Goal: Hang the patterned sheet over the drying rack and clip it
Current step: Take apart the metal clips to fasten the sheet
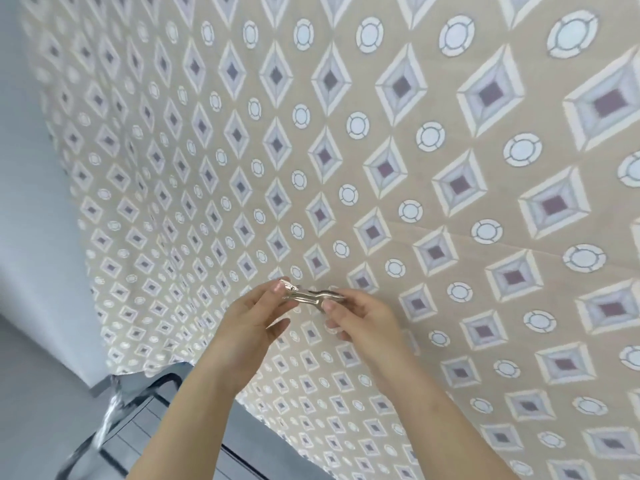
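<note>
Before the beige diamond-printed sheet (pixel 346 140), left hand (pixel 249 320) and right hand (pixel 360 323) pinch a shiny metal clip (pixel 310 294) between their fingertips.

Pale wall (pixel 31 202) at left, grey tiled floor (pixel 145 441) w/ dark seams below

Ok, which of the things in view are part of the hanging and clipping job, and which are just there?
Part of the job:
patterned sheet, already draped
metal clip, held between both hands
left hand
right hand
metal frame at lower left, probably the drying rack

Just there:
pale wall
grey floor
</note>
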